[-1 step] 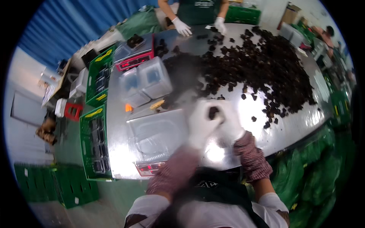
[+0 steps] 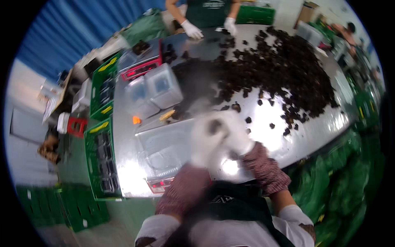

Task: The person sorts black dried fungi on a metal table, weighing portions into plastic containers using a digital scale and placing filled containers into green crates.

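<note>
Both of my hands wear white gloves and are smeared by motion above the near part of the metal table. My left hand [image 2: 205, 144] curls around a dark brown crumpled piece [image 2: 215, 126], whose exact kind I cannot make out. Close against it on the right is my right hand [image 2: 236, 131], its fingers too blurred to read. To the left of my hands lies a clear plastic tray [image 2: 160, 144] on a scale [image 2: 158, 185] with a red display. A large heap of similar dark pieces [image 2: 284, 74] covers the far right of the table, with a few loose ones nearer me.
Stacked clear plastic containers [image 2: 158, 90] stand beside a second red scale [image 2: 142, 70]. Green crates [image 2: 88, 164] holding dark packs line the table's left edge. Across the table a co-worker's gloved hands [image 2: 192, 30] rest near its edge. Green bags [image 2: 329, 177] lie at right.
My hands have shifted slightly left and the dark piece has moved left with the left hand. The whole view has also shifted a little.
</note>
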A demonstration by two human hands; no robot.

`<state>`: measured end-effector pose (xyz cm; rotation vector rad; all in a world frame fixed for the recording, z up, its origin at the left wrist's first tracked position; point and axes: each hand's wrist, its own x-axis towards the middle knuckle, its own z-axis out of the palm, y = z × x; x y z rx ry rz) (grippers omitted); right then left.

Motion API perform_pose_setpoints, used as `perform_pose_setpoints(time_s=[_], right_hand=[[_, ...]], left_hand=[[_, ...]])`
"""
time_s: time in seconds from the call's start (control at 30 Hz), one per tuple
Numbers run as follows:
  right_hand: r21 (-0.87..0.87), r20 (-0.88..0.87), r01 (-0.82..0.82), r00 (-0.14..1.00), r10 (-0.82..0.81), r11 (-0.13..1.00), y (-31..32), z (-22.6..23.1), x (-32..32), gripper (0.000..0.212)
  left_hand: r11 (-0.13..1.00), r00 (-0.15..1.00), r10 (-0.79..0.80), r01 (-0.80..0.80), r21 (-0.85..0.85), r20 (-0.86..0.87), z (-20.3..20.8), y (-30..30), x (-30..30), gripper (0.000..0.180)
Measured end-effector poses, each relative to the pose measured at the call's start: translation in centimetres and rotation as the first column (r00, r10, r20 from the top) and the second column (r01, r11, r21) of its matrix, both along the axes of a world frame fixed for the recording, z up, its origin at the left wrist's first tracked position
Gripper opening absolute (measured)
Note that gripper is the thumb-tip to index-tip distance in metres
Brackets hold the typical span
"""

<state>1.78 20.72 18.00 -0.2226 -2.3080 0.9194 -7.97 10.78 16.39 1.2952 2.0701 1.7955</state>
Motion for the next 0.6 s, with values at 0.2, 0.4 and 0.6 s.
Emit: perform_pose_setpoints(time_s=[0.2,0.4,0.6], right_hand=[[-0.124,0.053,-0.197,0.977,0.205,0.972,-15.9,-5.7,-11.5,0.052],[0.372,0.313,-0.127,0.95,0.004,0.919,-18.2,-11.7,-13.1,0.059],[0.089,0.078,-0.267,0.962,0.26,0.96,-12.0,-7.9,-7.3,0.058]], left_hand=[[0.919,0.874,0.391,-0.389,-0.068,0.288,-6.4,-18.0,-8.4,0.02],[0.751,0.89,0.238,-0.423,-0.507,-0.389,-7.7,-20.2,-8.8,0.031],[0.84,0.899,0.281,-0.4,-0.367,-0.337,-5.8,-20.7,-7.6,0.051]])
